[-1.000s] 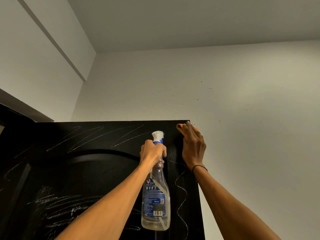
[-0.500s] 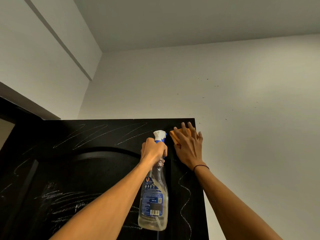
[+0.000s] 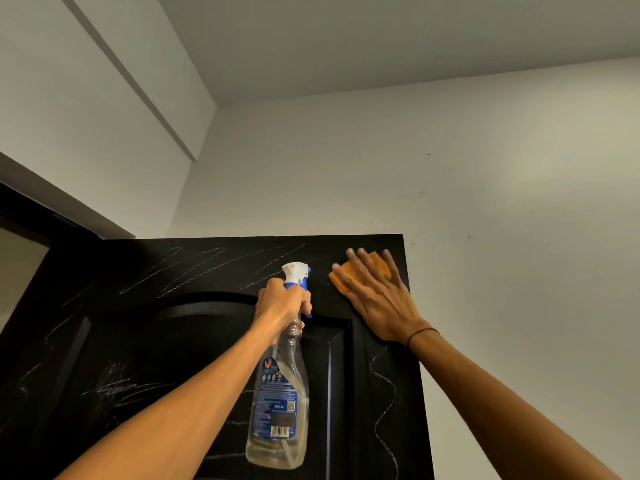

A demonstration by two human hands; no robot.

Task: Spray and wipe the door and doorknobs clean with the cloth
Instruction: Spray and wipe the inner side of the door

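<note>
From the head camera, looking up: the right hand lies flat, fingers straight and spread, pressing a folded orange cloth against the black panelled wooden door just below its top right corner. The left hand has its fingers curled round the neck of a clear plastic spray bottle with a white and blue trigger head, held upright just in front of the door, to the left of the cloth. The bottle looks nearly empty, with liquid only near its base.

White chalk-like scribbles run across the top rail to the left of the cloth, a wavy line goes down the right stile, and more marks sit on the lower left panel. No doorknob is in view.

The step in hand appears to be wiping the top rail. To do it well, the palm should keep even pressure so the whole cloth face bears on the wood, and travel leftward in overlapping passes over the scribbles. A fresh spray ahead of the cloth would likely help loosen the marks; the cloth may need refolding to a clean face once it smears.
</note>
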